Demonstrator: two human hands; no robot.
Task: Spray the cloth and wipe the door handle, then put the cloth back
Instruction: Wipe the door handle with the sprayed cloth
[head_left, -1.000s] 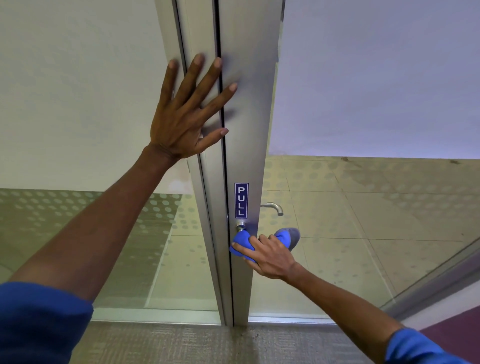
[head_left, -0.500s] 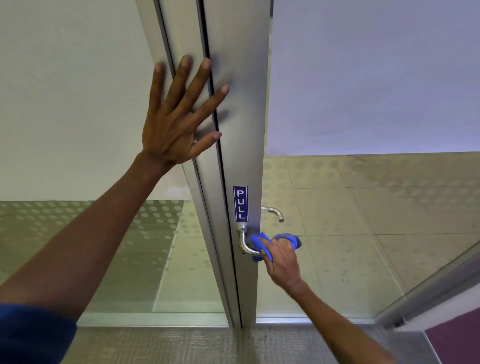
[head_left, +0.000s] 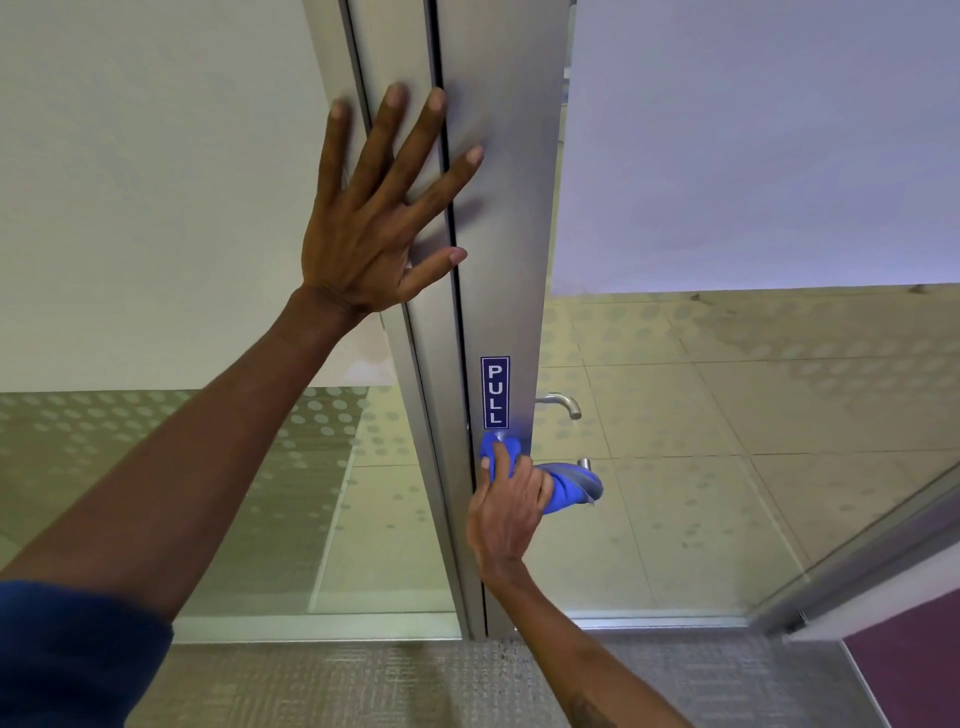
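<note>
Cloth (head_left: 558, 486) wrapped over near door handle (head_left: 586, 464), bunched against metal door stile (head_left: 498, 234) just below PULL label (head_left: 495, 392). Right hand (head_left: 511, 512) closed on cloth, fingers (head_left: 501, 460) pressing it at handle root. Lever's long axis lying level, running rightward from the grip; wiping judged to go outward along it. Left hand (head_left: 371, 234) spread flat, high on frame, well apart; right clearly nearer.

The left hand (head_left: 369, 244) is raised on an outstretched arm with palm flat and all five fingers (head_left: 395, 135) splayed wide and upward, while the right hand (head_left: 506, 512), lower down on a bent forearm, has its grip curled closed around a bunched blue cloth (head_left: 563, 486).
</note>
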